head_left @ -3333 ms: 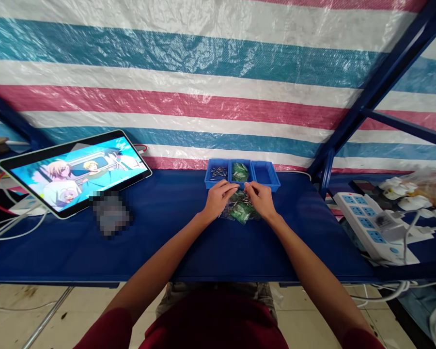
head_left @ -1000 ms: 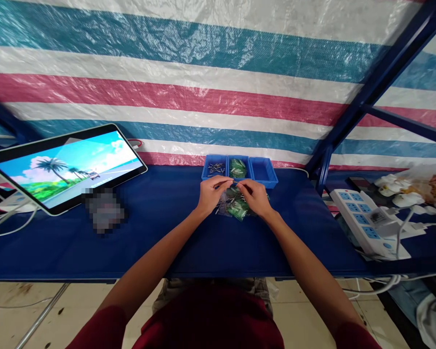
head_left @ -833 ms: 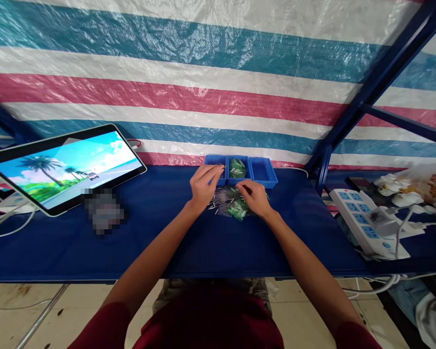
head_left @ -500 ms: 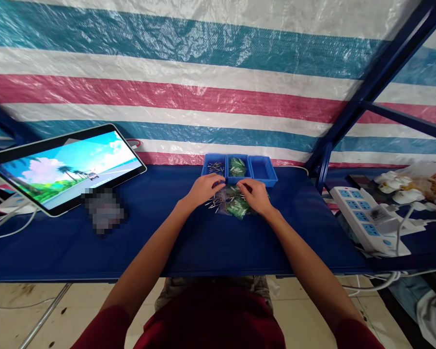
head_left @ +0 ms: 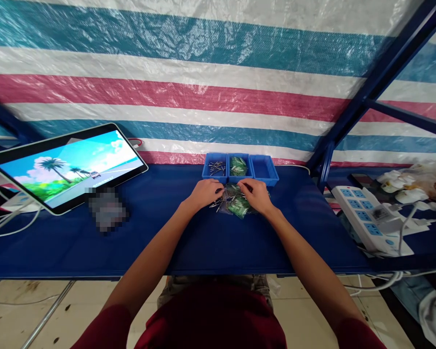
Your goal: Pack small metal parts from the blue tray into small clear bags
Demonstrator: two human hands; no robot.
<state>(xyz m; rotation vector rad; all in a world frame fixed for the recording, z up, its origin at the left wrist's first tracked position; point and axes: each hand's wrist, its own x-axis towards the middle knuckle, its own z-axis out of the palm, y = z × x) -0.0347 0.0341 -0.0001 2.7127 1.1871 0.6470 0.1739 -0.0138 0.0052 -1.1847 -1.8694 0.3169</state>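
Note:
A loose pile lies on the blue table in front of the bins, with small green packets [head_left: 239,207] at its centre and thin metal pins [head_left: 215,204] toward its left. My left hand [head_left: 206,193] is at the pile's left edge, its fingers curled together over the pins. From the right, my right hand [head_left: 257,195] reaches in with thumb and fingers bent together above the packets. Whatever either hand pinches is too small or hidden. Behind the hands stand joined blue bins: the left bin [head_left: 204,170] holds metal pins, the middle bin [head_left: 251,172] green packets, the right bin [head_left: 264,168] nothing visible.
A tablet-like screen [head_left: 72,167] leans at the left, beside a blurred dark object [head_left: 107,211]. On the right lie a white power strip [head_left: 366,215] with cables and some white items [head_left: 399,182]. A blue frame post [head_left: 349,121] rises behind the table [head_left: 232,247].
My left hand has come down and slightly right, from the front of the left bin to the pile, its fingers more curled. My right hand stays nearly where it was.

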